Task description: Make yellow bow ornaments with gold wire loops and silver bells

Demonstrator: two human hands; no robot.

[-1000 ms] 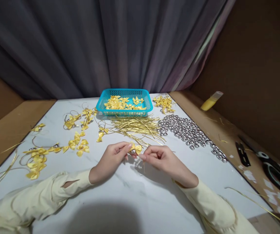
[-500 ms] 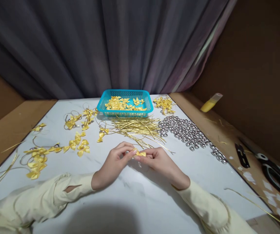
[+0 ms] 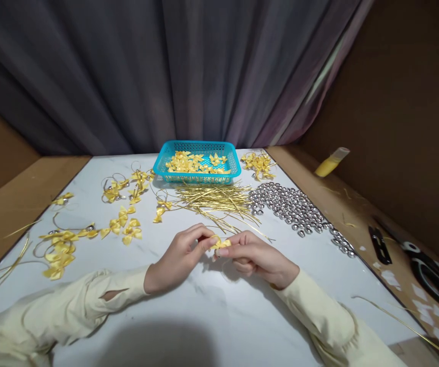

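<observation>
My left hand (image 3: 181, 257) and my right hand (image 3: 255, 256) meet over the middle of the white table (image 3: 189, 316). Both pinch a small yellow ribbon bow (image 3: 221, 243) between their fingertips, the left from the left side, the right from the right. A thin gold loop hangs under the bow, hard to make out. Just beyond the hands lies a pile of thin gold strings (image 3: 215, 200). A heap of silver bells (image 3: 294, 206) spreads to the right of it.
A blue basket (image 3: 169, 153) with yellow bows stands at the back. Finished bows with loops (image 3: 122, 224) lie scattered on the left, and more bows (image 3: 257, 163) at the back right. Black scissors (image 3: 433, 272), a black clipper (image 3: 379, 243) and a yellow tube (image 3: 330, 162) lie on the brown board at right.
Both hands have drawn closer together and slightly toward me, still pinching the bow. The bow has turned a little between the fingertips.
</observation>
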